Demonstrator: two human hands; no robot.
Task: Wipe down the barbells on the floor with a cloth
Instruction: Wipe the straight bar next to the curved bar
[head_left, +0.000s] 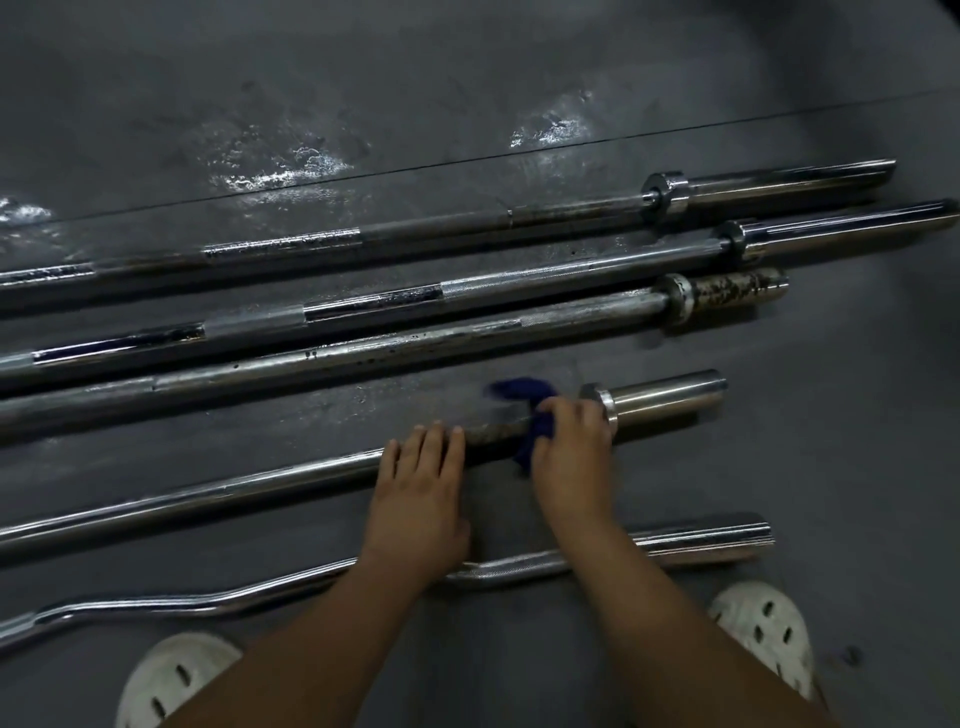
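Gripping a blue cloth (535, 415) around a barbell (260, 483) with right hand (571, 452) fingers, pressing flat left hand (421, 488) fingers alongside, lying beyond on wet-streaked grey floor (363, 104), more bars (363, 306).

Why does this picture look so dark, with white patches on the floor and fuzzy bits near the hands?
Head view: dim overall, corners darkest; the white patches are glare on the floor; the blue cloth under the right hand is smeared by motion blur, the left hand sharper; the straight barbells bow slightly from wide-angle distortion.
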